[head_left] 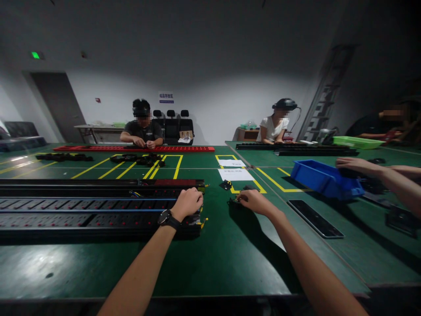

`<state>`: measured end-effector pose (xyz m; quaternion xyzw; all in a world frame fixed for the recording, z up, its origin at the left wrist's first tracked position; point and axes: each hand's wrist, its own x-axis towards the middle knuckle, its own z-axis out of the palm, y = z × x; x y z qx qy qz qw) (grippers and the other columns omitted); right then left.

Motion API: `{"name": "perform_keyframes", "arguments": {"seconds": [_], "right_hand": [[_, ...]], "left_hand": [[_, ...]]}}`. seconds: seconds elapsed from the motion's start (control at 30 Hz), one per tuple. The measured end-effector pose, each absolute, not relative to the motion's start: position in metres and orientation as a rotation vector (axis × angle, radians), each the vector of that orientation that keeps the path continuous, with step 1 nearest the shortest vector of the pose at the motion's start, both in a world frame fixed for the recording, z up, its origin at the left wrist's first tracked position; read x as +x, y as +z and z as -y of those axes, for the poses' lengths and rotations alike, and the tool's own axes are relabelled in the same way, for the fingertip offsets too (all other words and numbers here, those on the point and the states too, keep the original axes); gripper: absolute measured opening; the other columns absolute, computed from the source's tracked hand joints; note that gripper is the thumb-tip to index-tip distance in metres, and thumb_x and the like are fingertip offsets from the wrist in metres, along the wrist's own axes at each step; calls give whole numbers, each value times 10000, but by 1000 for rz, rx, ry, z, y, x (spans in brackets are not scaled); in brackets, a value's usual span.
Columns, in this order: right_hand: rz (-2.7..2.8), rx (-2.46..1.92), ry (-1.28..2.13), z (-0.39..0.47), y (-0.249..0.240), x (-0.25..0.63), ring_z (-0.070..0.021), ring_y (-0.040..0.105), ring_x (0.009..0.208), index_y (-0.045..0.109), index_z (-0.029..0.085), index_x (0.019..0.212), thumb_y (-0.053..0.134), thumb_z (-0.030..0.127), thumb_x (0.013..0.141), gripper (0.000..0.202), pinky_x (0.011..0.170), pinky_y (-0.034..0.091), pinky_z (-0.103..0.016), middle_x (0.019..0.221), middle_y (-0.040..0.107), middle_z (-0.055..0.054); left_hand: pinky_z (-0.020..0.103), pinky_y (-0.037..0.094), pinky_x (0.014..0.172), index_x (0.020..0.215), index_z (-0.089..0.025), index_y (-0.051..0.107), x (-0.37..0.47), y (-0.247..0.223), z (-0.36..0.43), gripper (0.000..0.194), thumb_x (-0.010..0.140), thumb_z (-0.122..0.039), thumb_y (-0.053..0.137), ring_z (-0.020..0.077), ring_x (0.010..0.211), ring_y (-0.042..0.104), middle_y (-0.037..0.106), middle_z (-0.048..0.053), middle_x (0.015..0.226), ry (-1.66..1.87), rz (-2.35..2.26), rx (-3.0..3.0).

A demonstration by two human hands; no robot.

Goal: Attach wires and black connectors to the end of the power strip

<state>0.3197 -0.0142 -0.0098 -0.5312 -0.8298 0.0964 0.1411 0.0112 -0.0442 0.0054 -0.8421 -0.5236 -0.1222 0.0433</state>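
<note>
Long black rails (85,235) with rows of slots and red dots lie on the left of the green table, short yellow wires at their right ends. Over those ends my left hand (188,202), with a watch on its wrist, is closed with the fingers curled down. What it grips is hidden beneath it. To the right, my right hand (255,199) pinches a small black part (233,202) at the tabletop; its details are too dark to make out. Just beyond lies another small black part (226,184) with yellow marks, beside a white paper sheet (237,174).
A black phone (315,218) lies right of my forearm, near a blue bin (324,180). Another person's hands (358,166) work beside the bin. Across the table, two people sit behind a red rail (184,149) and black rails (315,151). A green tray (357,142) stands far right.
</note>
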Motion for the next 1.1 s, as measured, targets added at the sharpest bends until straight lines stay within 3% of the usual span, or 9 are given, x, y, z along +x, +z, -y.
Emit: {"name": "perform_keyframes", "arguments": {"seconds": [0.13,0.43,0.7,1.0,1.1], "right_hand": [[2297,-1398,325,13,-8,317,-228,690,926,768,161,1000,533,150,879,264,834,495,-303,1033,764,-112],[2118,-1164,485,22,-11,294,-162,608,679,631,197,860,574,325,856,139,615,436,-258,748,676,-12],[2108,-963,776,38,-23,255,-172,645,735,553,201,907,553,312,905,111,665,470,-278,827,705,-31],[2137,-902,866,48,-35,231,-141,536,679,625,195,1089,606,435,933,286,623,400,-247,762,606,15],[2084,-844,986,51,-35,225,-138,538,665,641,178,1016,572,486,951,322,611,404,-245,764,630,-2]], "left_hand": [[315,445,810,975,-215,728,11,4,43,330,1004,-314,414,206,944,645,686,72,1005,-363,1602,-2569],[313,445,811,966,-218,730,11,3,42,326,993,-304,417,204,950,642,690,75,1009,-352,1607,-2560],[320,442,808,953,-216,721,12,4,44,313,993,-290,419,216,949,647,688,72,999,-350,1598,-2549],[321,441,786,923,-210,707,12,2,43,290,987,-291,436,218,934,644,686,73,986,-369,1584,-2532],[317,442,789,919,-208,707,12,3,43,289,988,-291,439,217,947,643,687,75,999,-364,1589,-2533]]}}
